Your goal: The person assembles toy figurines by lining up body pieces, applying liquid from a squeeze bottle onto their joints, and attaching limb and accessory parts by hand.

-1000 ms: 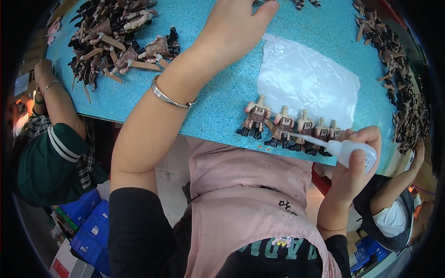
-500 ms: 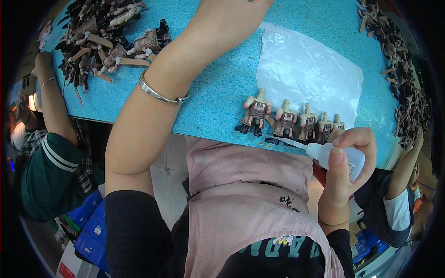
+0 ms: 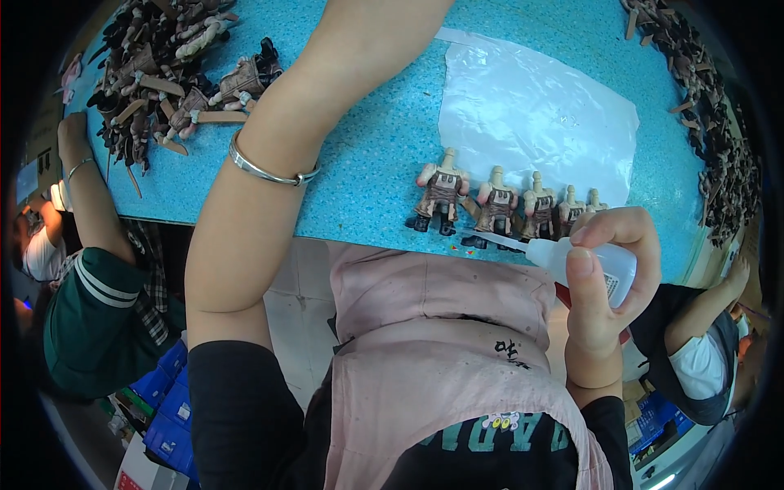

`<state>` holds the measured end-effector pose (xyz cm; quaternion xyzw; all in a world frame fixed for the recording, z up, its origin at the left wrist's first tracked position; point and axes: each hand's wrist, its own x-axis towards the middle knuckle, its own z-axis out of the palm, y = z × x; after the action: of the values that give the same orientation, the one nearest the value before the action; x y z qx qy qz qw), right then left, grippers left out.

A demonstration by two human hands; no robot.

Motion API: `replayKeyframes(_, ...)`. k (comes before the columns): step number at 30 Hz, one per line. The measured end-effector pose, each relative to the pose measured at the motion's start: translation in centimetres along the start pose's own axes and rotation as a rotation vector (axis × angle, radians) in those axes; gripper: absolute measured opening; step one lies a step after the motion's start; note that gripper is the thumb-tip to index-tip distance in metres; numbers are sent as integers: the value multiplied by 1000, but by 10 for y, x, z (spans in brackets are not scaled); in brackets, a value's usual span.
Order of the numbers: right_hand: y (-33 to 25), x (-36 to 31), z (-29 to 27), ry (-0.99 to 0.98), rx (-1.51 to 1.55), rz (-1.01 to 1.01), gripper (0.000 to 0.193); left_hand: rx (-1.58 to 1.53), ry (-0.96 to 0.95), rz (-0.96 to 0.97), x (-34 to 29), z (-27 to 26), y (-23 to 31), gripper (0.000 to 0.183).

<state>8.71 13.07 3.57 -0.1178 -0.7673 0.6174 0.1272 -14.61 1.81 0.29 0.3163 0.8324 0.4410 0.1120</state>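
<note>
In my right hand [image 3: 608, 265] is a small white squeeze bottle [image 3: 547, 255], pinched between thumb and fingers. Its long thin nozzle points left, with the tip by the boots of the standing toy figures. Several headless figures form a row along the table's near edge; the leftmost figure [image 3: 442, 192] has a pale neck peg, a brown outfit and black boots. Part of the row's right end is hidden behind my right hand. My left hand [image 3: 392, 28] reaches away past the top edge, so its fingers are out of sight. A silver bangle [image 3: 273, 170] circles that arm.
A white plastic sheet [image 3: 531, 114] lies behind the row on the blue table [image 3: 359, 171]. Figure parts are heaped in a left pile [image 3: 151, 90] and a right pile [image 3: 719, 155]. Other people's arms rest near both table ends. Blue crates [image 3: 173, 425] stand below left.
The whole view has shifted slightly, with the figures and sheet now a little farther left. My right hand keeps the bottle at the row, and my left arm still reaches past the top edge.
</note>
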Motion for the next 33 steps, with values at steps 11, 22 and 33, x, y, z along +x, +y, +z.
replayKeyframes(11,1,2,0,-29,-71,-62,16,31,-28,-73,-4,-6,22,29)
replayKeyframes(22,-9,-11,-12,138,-35,51,16,30,-43,-82,-3,-7,25,30)
replayKeyframes(33,-5,-30,-31,268,-85,84,20,91,-19,-65,-4,-3,24,28)
